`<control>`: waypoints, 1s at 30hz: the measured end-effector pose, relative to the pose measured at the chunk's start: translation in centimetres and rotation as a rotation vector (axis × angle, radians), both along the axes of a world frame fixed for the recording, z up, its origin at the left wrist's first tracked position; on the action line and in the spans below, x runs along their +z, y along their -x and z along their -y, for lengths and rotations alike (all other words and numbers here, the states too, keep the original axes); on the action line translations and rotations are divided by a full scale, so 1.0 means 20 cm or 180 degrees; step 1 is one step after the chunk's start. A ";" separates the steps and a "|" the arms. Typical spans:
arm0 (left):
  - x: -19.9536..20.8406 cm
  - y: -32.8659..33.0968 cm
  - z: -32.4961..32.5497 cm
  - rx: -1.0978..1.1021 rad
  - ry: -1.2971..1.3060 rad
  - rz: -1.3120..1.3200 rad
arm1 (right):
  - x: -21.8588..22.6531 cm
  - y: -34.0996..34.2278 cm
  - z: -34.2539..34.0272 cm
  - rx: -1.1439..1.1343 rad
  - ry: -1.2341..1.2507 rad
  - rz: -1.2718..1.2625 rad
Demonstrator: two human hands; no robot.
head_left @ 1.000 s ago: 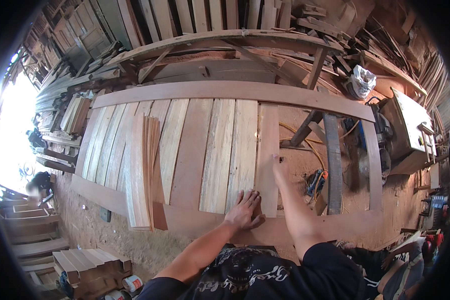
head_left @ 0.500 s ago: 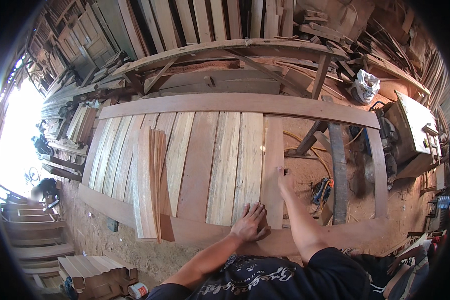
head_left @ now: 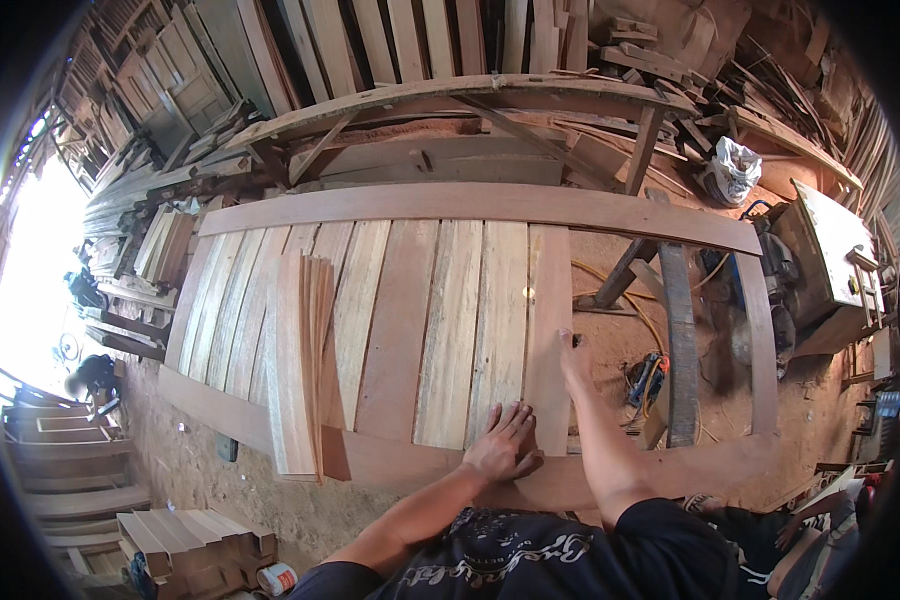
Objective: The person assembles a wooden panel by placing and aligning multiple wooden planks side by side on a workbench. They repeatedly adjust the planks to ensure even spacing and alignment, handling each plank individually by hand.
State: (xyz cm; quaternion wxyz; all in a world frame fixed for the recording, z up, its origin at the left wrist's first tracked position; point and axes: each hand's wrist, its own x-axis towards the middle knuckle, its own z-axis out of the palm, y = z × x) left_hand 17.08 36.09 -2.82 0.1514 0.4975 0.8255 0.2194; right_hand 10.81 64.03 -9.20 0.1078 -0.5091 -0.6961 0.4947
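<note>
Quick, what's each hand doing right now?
Left hand: open, laid on the boards, holding nothing.
Right hand: fingers curled at the end board's right edge; can't tell whether it's gripping.

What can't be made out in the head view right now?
- Head view: right hand fingertips, hidden by the hand itself at the end slat; grip unclear.
- Head view: the surface under the left hand, covered by it.
- Head view: whatever lies beneath the loose slat stack, covered by the stack.
- Head view: the blue tool on the floor, too small to identify.
- Head view: scene through the bright opening, lost in glare.
</note>
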 end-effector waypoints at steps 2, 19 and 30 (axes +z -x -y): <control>0.00 0.00 0.01 0.0011 -0.0003 -0.0030 | -0.01 -0.01 -0.01 0.0174 0.0152 -0.0045; -0.02 0.00 0.00 0.0047 -0.0181 0.0030 | 0.06 0.00 -0.01 0.0070 0.0364 -0.0176; 0.01 0.02 0.00 -0.0015 0.0008 0.0092 | -0.14 -0.04 -0.03 0.0045 -0.0043 -0.0107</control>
